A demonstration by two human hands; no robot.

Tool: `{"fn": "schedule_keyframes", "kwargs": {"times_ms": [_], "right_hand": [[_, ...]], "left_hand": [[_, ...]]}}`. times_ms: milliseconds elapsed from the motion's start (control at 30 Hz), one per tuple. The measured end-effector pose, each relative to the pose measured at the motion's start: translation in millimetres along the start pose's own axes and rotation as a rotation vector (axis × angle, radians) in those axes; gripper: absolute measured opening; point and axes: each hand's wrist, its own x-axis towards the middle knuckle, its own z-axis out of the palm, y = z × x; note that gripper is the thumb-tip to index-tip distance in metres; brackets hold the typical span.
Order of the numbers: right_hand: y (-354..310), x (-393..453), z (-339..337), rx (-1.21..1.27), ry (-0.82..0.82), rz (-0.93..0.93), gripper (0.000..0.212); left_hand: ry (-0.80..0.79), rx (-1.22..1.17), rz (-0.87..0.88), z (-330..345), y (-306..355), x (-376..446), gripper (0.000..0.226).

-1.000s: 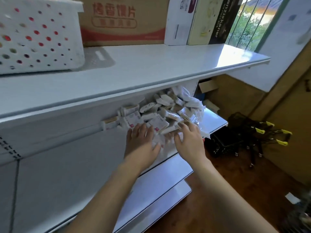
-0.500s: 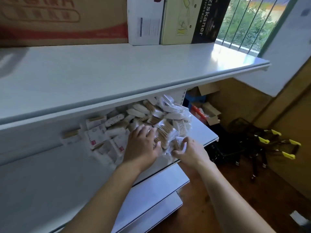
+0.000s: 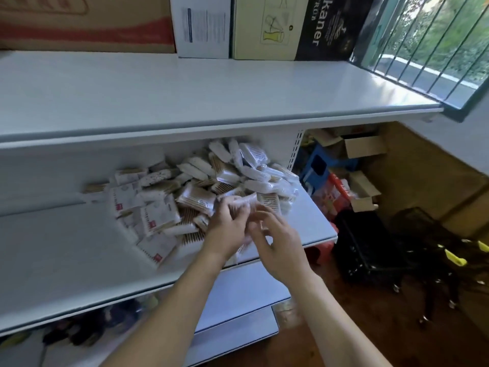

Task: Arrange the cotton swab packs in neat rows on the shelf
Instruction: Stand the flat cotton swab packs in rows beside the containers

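A loose heap of cotton swab packs (image 3: 201, 186) lies on the white middle shelf (image 3: 66, 250), clear wrappers with white and tan swabs, some with red-marked labels. My left hand (image 3: 227, 229) is at the heap's front edge, its fingers curled round one clear pack (image 3: 242, 202) lifted slightly off the pile. My right hand (image 3: 277, 242) is close beside it, fingers bent toward the same pack; motion blur hides whether it grips it.
The top shelf (image 3: 185, 102) overhangs the heap and carries cardboard boxes (image 3: 264, 27) at the back. Lower shelves (image 3: 238, 295) jut out below. To the right are open cartons (image 3: 362, 147), black baskets (image 3: 370, 247) on the wooden floor, and a barred window (image 3: 436, 43).
Both hands have pulled back from flat on the heap and come together at its front. My left hand has taken up a pack. The view has tilted down and closer.
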Motion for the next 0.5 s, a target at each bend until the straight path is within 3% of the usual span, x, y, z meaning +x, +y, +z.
{"fn": "schedule_keyframes", "kwargs": {"times_ms": [133,267,333,500], "right_hand": [[24,38,-5,-0.145,0.186,0.084,0.027],[39,80,-5,-0.526,0.042,0.204,0.047],[46,86,-1,-0.63,0.002,0.213,0.042],[62,80,0,-0.617,0.112,0.096,0.011]], "left_hand": [[0.204,-0.001,-0.037,-18,4,6,0.025],[0.207,0.02,-0.075,-35,6,8,0.025],[0.202,0.015,-0.086,-38,5,9,0.026],[0.153,0.051,-0.122,-36,3,12,0.029]]}}
